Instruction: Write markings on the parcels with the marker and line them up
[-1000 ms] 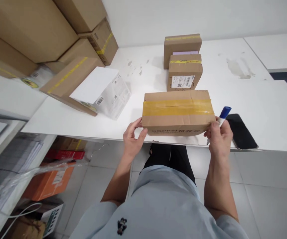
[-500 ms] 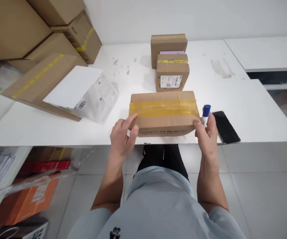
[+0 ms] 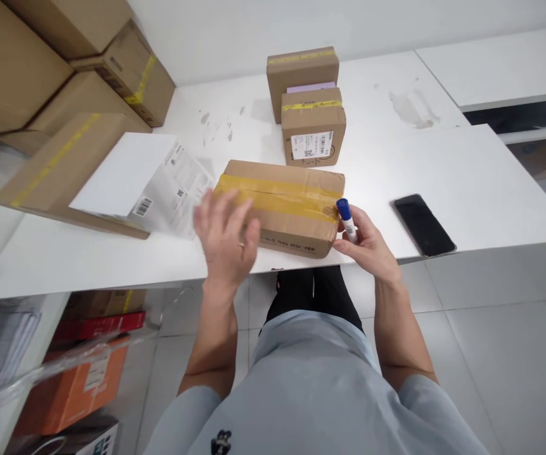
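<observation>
A brown cardboard box (image 3: pixel 296 229) with yellow tape across its top lies turned at an angle near the table's front edge. My left hand (image 3: pixel 225 237) is over its left end, fingers spread and somewhat blurred; whether it touches the cardboard I cannot tell. At the right end, my right hand (image 3: pixel 365 243) holds a blue-capped marker (image 3: pixel 347 221) with a white barrel, its cap pointing up. The thumb of that hand lies by the box's lower right corner.
A black phone (image 3: pixel 423 224) lies to the right on the white table (image 3: pixel 372 158). Behind the box stand a labelled carton (image 3: pixel 313 129) and a taller carton (image 3: pixel 301 66). On the left, a white package (image 3: pixel 133 180) leans on stacked cartons (image 3: pixel 97 69). An orange box (image 3: pixel 74 385) sits below.
The box has shifted left and turned clockwise. My left hand has lifted and spread its fingers; my right hand has moved left with the marker, away from the phone. The view has tilted slightly.
</observation>
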Available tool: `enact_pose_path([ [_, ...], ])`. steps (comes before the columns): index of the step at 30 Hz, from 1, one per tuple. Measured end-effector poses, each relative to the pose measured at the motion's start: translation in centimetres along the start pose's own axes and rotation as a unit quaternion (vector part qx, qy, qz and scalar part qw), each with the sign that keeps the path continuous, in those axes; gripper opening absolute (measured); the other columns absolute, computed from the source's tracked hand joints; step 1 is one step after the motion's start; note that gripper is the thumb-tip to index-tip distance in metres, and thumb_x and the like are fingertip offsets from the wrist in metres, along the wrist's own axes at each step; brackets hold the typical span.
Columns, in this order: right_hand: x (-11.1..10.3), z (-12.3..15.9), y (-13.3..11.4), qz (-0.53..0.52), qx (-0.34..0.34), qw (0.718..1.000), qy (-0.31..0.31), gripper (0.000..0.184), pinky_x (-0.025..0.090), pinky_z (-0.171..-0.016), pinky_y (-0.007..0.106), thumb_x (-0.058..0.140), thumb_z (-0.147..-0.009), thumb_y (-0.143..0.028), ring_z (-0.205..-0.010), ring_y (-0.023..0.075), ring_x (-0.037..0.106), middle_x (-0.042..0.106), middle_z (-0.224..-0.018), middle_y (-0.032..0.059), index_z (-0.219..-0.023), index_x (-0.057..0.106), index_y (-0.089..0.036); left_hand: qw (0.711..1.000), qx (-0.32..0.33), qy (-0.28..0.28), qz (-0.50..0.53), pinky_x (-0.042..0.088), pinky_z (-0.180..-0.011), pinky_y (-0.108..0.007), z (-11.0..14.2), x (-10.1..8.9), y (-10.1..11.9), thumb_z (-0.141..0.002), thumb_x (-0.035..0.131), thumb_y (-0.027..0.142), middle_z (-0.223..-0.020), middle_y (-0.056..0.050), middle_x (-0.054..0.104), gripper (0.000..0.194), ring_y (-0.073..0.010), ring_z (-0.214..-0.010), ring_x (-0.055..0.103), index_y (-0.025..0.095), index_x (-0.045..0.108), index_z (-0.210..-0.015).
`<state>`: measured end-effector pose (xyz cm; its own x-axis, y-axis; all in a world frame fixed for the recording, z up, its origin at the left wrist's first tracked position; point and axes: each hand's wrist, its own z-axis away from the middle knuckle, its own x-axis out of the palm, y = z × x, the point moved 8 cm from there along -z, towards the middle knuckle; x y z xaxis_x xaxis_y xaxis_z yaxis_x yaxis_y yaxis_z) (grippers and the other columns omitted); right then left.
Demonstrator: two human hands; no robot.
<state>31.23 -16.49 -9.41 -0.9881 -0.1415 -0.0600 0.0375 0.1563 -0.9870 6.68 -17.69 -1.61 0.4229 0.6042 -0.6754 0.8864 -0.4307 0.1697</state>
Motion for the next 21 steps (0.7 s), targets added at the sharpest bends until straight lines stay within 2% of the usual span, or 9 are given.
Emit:
enact_pose_path([
  [3, 0.5, -0.2, -0.3, -0.02, 0.001, 1.0, -0.003, 0.059, 0.049, -0.071, 0.024, 0.079, -0.076, -0.034, -0.098, 0.0144, 0.058, 0.06, -0.132, -0.0007, -0.131, 0.06, -0.037, 0.988, 0.121, -0.078, 0.052, 0.035, -0.117, -0.048, 0.1, 1.6, 5.0, -0.099, 0.049, 0.043, -0.138, -0.009, 0.063, 0.047, -0.0281, -0.141, 0.046, 0.019, 0.054, -0.139],
  [6, 0.6, 0.0, -0.3, -0.062, 0.014, 0.998, 0.025, 0.058, 0.048, -0.062, 0.023, 0.082, -0.073, -0.031, -0.076, 0.01, 0.058, 0.066, -0.111, -0.0014, -0.127, 0.063, -0.035, 0.982, 0.156, -0.1, 0.042, 0.032, -0.114, -0.045, 0.1, 2.6, 7.6, -0.095, 0.057, 0.047, -0.133, -0.009, 0.067, 0.05, -0.0281, -0.13, 0.056, 0.021, 0.055, -0.138],
  [9, -1.0, 0.4, -0.5, -0.145, 0.012, 0.98, 0.136, 0.036, 0.033, -0.042, 0.02, 0.077, -0.078, -0.035, -0.046, 0.0032, 0.038, 0.063, -0.085, -0.0055, -0.113, 0.068, -0.03, 0.987, 0.136, -0.075, 0.027, 0.032, -0.109, -0.043, -0.2, 2.8, 7.9, -0.094, 0.062, 0.044, -0.124, -0.006, 0.072, 0.039, -0.0267, -0.121, 0.062, 0.023, 0.063, -0.126],
  [11, -2.5, 1.0, -1.0, -0.203, -0.011, 0.954, 0.223, 0.018, 0.031, -0.04, 0.021, 0.069, -0.084, -0.041, -0.04, 0.0023, 0.033, 0.06, -0.075, -0.0056, -0.093, 0.071, -0.025, 0.989, 0.127, -0.065, 0.028, 0.032, -0.106, -0.042, -0.2, 2.9, 7.9, -0.093, 0.064, 0.042, -0.122, -0.005, 0.073, 0.035, -0.0264, -0.119, 0.062, 0.024, 0.065, -0.123],
  [13, -3.6, 1.6, -2.0, -0.228, -0.04, 0.933, 0.274, 0.032, 0.041, -0.046, 0.024, 0.061, -0.087, -0.051, -0.046, 0.006, 0.046, 0.059, -0.069, -0.0029, -0.077, 0.07, -0.022, 0.991, 0.121, -0.053, 0.035, 0.032, -0.106, -0.042, 0.0, 2.9, 7.8, -0.092, 0.065, 0.041, -0.121, -0.004, 0.074, 0.031, -0.0264, -0.12, 0.062, 0.026, 0.066, -0.119],
  [15, -4.2, 2.3, -3.1, -0.203, -0.066, 0.929, 0.302, 0.051, 0.048, -0.054, 0.028, 0.051, -0.09, -0.063, -0.055, 0.0111, 0.057, 0.057, -0.063, -0.0004, -0.069, 0.07, -0.021, 0.992, 0.112, -0.038, 0.044, 0.032, -0.105, -0.042, 0.2, 2.9, 7.8, -0.091, 0.066, 0.039, -0.12, -0.004, 0.074, 0.024, -0.0263, -0.121, 0.061, 0.028, 0.068, -0.112],
  [17, -4.5, 3.0, -4.0, -0.155, -0.082, 0.93, 0.323, 0.064, 0.045, -0.05, 0.028, 0.041, -0.091, -0.072, -0.048, 0.0112, 0.053, 0.052, -0.052, -0.0015, -0.068, 0.07, -0.02, 0.993, 0.103, -0.022, 0.05, 0.032, -0.105, -0.042, 0.4, 2.9, 7.8, -0.09, 0.067, 0.037, -0.12, -0.003, 0.073, 0.015, -0.0262, -0.122, 0.06, 0.029, 0.069, -0.104],
  [19, -4.3, 3.7, -4.4, -0.12, -0.082, 0.932, 0.332, 0.067, 0.043, -0.045, 0.027, 0.038, -0.091, -0.075, -0.04, 0.0102, 0.047, 0.046, -0.045, -0.0044, -0.074, 0.072, -0.02, 0.994, 0.101, -0.008, 0.049, 0.031, -0.105, -0.043, 0.5, 2.9, 8.0, -0.09, 0.068, 0.035, -0.122, -0.002, 0.072, 0.01, -0.0262, -0.124, 0.058, 0.032, 0.07, -0.099],
  [21, -3.7, 4.1, -4.4, -0.103, -0.071, 0.938, 0.322, 0.057, 0.048, -0.049, 0.028, 0.047, -0.09, -0.071, -0.044, 0.0118, 0.054, 0.054, -0.05, -0.0043, -0.086, 0.072, -0.021, 0.994, 0.103, -0.005, 0.045, 0.031, -0.105, -0.044, 0.6, 2.9, 8.2, -0.09, 0.068, 0.034, -0.124, -0.002, 0.071, 0.009, -0.0266, -0.126, 0.057, 0.034, 0.07, -0.099],
])
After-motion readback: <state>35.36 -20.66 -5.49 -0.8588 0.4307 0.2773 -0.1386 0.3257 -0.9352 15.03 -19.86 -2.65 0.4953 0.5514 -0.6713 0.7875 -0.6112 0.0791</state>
